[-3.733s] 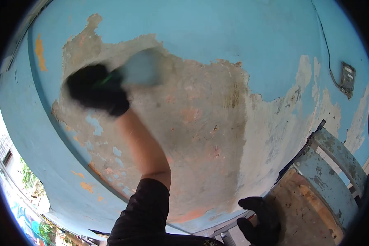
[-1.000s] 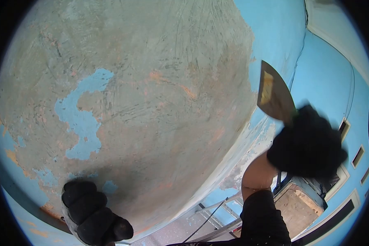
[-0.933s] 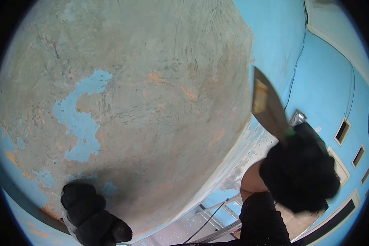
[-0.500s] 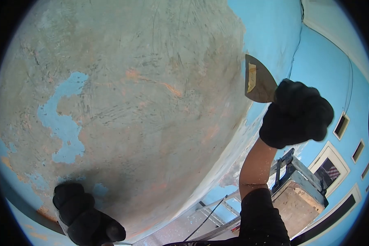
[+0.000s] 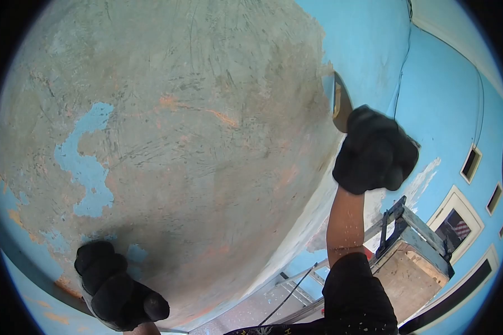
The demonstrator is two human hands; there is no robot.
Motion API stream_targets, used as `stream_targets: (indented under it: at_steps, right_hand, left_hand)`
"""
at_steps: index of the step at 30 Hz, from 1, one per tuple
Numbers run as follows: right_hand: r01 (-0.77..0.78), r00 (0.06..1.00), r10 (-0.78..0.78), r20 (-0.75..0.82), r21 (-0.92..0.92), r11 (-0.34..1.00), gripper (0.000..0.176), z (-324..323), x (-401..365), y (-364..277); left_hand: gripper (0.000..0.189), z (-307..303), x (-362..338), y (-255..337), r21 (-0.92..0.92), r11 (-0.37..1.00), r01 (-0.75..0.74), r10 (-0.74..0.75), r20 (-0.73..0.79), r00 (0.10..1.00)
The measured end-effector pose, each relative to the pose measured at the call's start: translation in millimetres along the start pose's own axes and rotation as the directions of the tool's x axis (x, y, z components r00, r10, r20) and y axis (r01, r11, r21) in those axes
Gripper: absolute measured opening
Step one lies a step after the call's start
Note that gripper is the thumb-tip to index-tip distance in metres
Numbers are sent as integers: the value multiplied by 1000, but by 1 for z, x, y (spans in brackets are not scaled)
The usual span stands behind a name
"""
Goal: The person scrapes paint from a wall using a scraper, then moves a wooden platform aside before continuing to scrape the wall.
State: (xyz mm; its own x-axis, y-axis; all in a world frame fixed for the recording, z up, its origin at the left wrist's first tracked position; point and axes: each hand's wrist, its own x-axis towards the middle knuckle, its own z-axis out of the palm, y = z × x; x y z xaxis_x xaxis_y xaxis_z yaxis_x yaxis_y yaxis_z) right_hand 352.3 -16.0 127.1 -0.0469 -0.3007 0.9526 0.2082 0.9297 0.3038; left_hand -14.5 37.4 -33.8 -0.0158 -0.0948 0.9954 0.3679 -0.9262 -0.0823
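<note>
My right hand (image 5: 375, 151), in a black glove, is closed round a putty knife (image 5: 342, 106). Its wide metal blade, with a yellowish patch on it, meets the wall where bare grey plaster borders blue paint (image 5: 355, 39). At lower left, my left hand (image 5: 114, 287), also gloved in black, lies close against the scraped wall (image 5: 207, 184) with its fingers curled; whether anything is inside them is hidden. A ragged strip of blue paint (image 5: 89, 162) remains on the plaster above that hand.
A stepladder (image 5: 411, 262) with a worn wooden board stands at lower right. Behind it, the far blue wall holds a white-framed window (image 5: 457, 226) and small vents. Dark cables (image 5: 406, 61) run down near the corner. A pale floor (image 5: 229, 321) shows far below.
My right hand has moved left toward the wall, and the putty knife's blade has turned more edge-on to my view. My left hand has stayed almost in place.
</note>
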Motion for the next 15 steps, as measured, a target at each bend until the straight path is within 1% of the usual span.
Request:
stream_targets:
  at_steps: [1,2,3,4,5,6,7,9,10,11,12,13,15]
  right_hand:
    - [89,996,-83,31,-341,936,26,42,21,-5]
    - [83,996,-87,2,-339,937,26,47,32,-15]
    - [-47,988,69,135,-164,985,28,32,36,-32]
    - [-37,982,72,177,-195,980,27,27,31,-41]
    - [72,975,3,221,-329,942,26,29,22,-45]
    - [168,967,-55,248,-460,872,25,27,13,-40]
    - [219,963,-96,252,-519,826,25,27,11,-31]
    - [127,986,-87,140,-312,942,23,39,22,-28]
    - [93,993,-70,98,-250,964,23,38,25,-31]
    - [76,994,-55,93,-231,970,22,38,26,-36]
    - [59,992,-31,122,-230,971,22,34,25,-44]
    - [56,985,-7,174,-279,959,21,28,18,-54]
    - [102,966,-5,259,-362,927,21,23,7,-57]
  left_hand:
    - [44,1,1,1,3,1000,-1,1,-11,1000]
    - [44,2,3,1,9,1000,-7,7,-5,1000]
    - [44,0,3,1,4,1000,-13,13,20,1000]
    - [44,-3,2,-1,3,1000,-17,17,25,1000]
    - [42,-4,1,-4,-23,999,-38,39,59,997]
    - [40,-7,0,-5,-54,997,-54,59,104,993]
    - [40,-8,-1,-4,-59,997,-55,62,120,991]
    - [41,-4,-1,0,-20,1000,-17,18,79,997]
    - [41,0,-1,1,-14,1000,-14,15,65,998]
    - [41,-1,-2,3,-1,1000,-14,14,76,997]
    - [41,-1,1,2,17,999,-27,25,84,996]
    - [41,1,3,0,25,999,-41,39,78,996]
    - [42,1,3,1,-5,999,-42,43,65,997]
